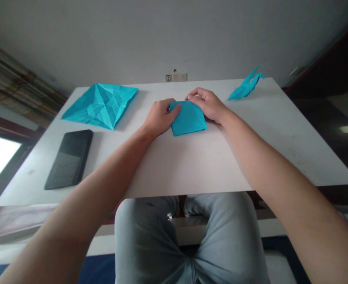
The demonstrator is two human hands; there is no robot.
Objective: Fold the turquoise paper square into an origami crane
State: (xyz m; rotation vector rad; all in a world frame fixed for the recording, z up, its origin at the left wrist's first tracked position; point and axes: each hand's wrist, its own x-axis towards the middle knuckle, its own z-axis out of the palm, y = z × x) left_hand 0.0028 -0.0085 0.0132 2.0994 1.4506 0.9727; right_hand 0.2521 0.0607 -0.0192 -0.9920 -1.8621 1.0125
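A folded sheet of blue origami paper [188,118] lies near the middle of the white table [174,165], held between both hands. My left hand [162,116] grips its left side, thumb on top and the other fingers mostly hidden behind and below. At the far right edge of the paper is my right hand [207,103], thumb and curled fingertips pinching its upper corner. Part of the right fingers is hidden by the paper and the hand itself.
An unfolded, creased blue sheet [103,104] lies at the back left. In front of it is a black phone [70,159]. A folded blue paper crane [246,86] stands at the back right. Wall sockets [176,77] show behind the table.
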